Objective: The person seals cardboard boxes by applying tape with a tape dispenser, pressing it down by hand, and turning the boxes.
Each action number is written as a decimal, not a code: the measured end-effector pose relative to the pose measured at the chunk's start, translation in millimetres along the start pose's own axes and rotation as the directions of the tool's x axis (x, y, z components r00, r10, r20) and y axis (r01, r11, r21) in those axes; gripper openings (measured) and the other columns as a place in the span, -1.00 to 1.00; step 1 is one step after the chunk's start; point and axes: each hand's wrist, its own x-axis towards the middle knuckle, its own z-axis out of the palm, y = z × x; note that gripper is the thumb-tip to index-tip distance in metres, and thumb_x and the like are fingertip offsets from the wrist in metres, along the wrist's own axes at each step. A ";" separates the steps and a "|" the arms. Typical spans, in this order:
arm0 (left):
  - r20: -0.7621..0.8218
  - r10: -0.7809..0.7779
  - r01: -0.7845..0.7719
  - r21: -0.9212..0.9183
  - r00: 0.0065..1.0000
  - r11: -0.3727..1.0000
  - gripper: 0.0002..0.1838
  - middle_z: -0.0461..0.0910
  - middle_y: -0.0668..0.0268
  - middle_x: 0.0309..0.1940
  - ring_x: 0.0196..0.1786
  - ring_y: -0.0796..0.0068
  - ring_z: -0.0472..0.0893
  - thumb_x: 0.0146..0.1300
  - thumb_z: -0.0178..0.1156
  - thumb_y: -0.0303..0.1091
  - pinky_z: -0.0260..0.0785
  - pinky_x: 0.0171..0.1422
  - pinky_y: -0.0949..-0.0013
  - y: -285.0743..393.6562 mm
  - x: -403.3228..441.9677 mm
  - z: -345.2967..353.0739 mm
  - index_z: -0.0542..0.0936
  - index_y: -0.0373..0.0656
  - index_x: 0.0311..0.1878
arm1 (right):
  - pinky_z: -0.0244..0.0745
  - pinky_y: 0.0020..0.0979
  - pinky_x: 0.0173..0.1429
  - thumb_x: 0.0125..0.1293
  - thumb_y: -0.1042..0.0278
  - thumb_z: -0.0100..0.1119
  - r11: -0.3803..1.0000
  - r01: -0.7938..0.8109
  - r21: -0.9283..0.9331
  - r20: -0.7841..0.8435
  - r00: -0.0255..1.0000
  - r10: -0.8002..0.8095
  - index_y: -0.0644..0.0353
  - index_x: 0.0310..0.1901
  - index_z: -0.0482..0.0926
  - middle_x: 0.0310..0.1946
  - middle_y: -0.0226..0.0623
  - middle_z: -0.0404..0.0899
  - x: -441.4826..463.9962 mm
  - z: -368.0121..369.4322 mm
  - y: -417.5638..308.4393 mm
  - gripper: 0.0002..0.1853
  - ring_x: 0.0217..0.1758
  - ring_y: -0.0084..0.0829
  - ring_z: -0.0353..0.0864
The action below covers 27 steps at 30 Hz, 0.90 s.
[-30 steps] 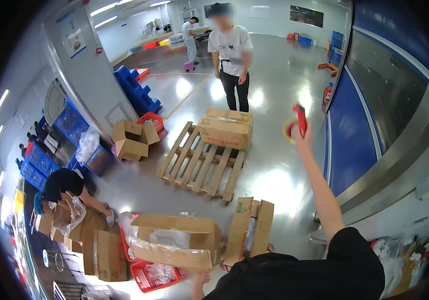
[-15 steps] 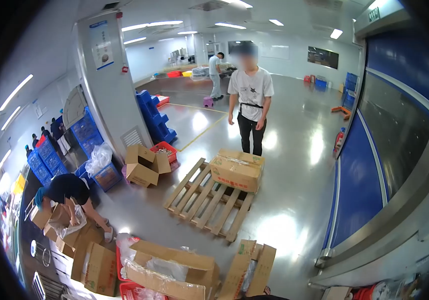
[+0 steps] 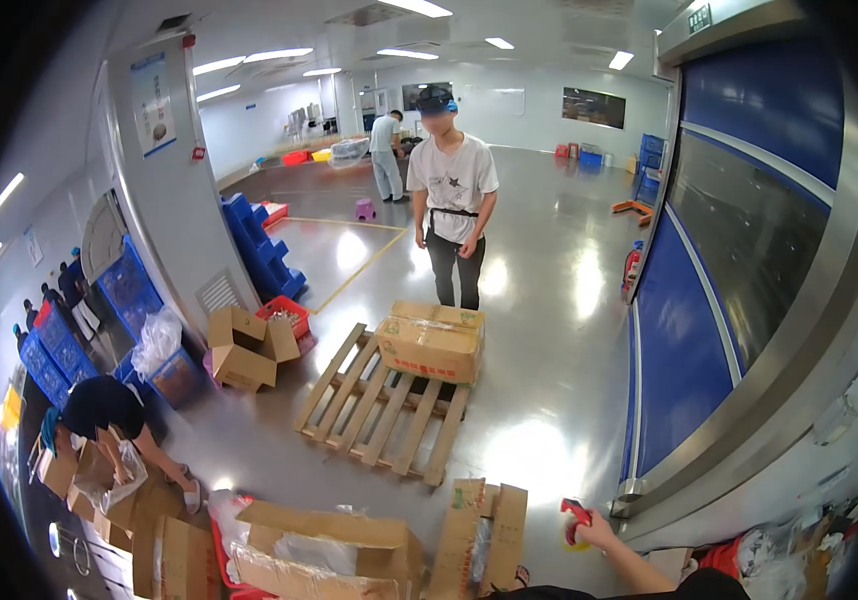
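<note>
At the lower right, my right hand is closed around a red tape dispenser with yellowish tape below it. My left hand is out of the frame. Left of the dispenser stands a narrow open carton with clear plastic inside. A larger open carton with plastic lining is at the bottom centre. Farther ahead, a closed, taped carton rests on a wooden pallet.
A person in a white T-shirt stands just behind the pallet. Another person bends over cartons at the left. An open carton and red basket lie by the pillar. A blue roller door is at the right.
My right arm, stretched forward with the dispenser a second ago and out of view half a second ago, is now lower and nearer. My left hand has left the frame. The view has tilted up.
</note>
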 end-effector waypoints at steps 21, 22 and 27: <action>-0.609 0.392 0.091 0.609 0.689 0.788 -0.17 0.13 0.04 0.78 0.75 -0.09 0.23 0.45 0.22 -0.32 0.23 0.73 -0.13 -37.7 -51.0 -103.9 0.22 0.11 0.77 | 0.58 0.00 0.44 0.28 -0.06 0.42 0.683 0.392 -0.617 0.595 0.800 0.079 0.20 0.64 0.27 0.37 0.28 0.62 41.2 107.7 -28.7 -0.02 0.49 0.20 0.60; -0.592 0.413 0.059 0.617 0.692 0.785 -0.17 0.13 0.04 0.78 0.75 -0.09 0.23 0.45 0.22 -0.32 0.23 0.73 -0.13 -35.9 -35.2 -124.0 0.22 0.11 0.77 | 0.57 0.01 0.45 0.31 0.01 0.40 0.780 0.333 -0.529 0.563 0.826 0.030 0.15 0.65 0.26 0.35 0.23 0.65 39.8 131.8 -60.5 -0.06 0.45 0.21 0.62; -0.548 0.563 0.014 0.724 0.619 0.690 -0.15 0.22 0.08 0.74 0.75 -0.04 0.22 0.52 0.26 -0.16 0.08 0.82 -0.03 -68.1 43.7 -215.1 0.15 -0.02 0.79 | 0.66 -0.01 0.04 0.44 0.47 0.29 0.664 0.668 -0.336 0.190 0.739 -0.647 -0.02 0.58 0.44 -0.18 0.02 0.76 18.5 270.2 -220.5 -0.32 -0.12 0.05 0.77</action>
